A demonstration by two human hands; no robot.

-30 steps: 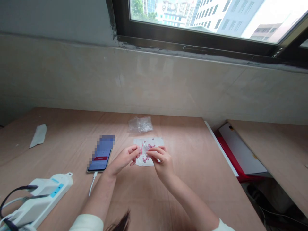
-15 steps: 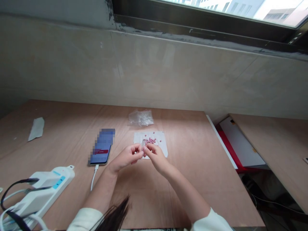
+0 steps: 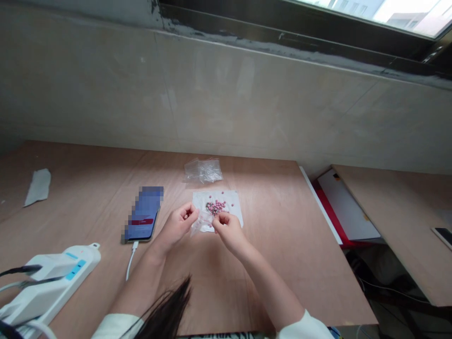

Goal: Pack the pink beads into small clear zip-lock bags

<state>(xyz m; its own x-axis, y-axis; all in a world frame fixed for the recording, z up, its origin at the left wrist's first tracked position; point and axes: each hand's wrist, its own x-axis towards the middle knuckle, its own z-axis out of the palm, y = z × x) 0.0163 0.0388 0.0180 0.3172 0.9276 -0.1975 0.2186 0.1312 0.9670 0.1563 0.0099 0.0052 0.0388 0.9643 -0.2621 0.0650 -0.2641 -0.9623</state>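
Note:
Between my two hands stretches a small clear plastic bag (image 3: 200,223). My left hand (image 3: 179,223) pinches its left side between thumb and fingertips. With thumb and forefinger, my right hand (image 3: 229,231) grips its right edge. Just beyond the fingers, a loose heap of small pink beads (image 3: 219,205) lies on a white sheet (image 3: 236,201), with some dark, shiny little pieces among them. A few beads have strayed from the heap. The bag covers the sheet's near left part, and whether anything is inside it is too small to tell.
More clear plastic bags (image 3: 203,171) lie behind the sheet. To the left are a charging phone (image 3: 141,217), a white power strip (image 3: 72,278) with cables and a scrap of white paper (image 3: 38,185). A second table (image 3: 395,207) stands right, across a gap.
My hands have drawn apart, the left one moving left, and the plastic bag now shows spread between them. More of the bead heap is uncovered. The whole view has shifted slightly.

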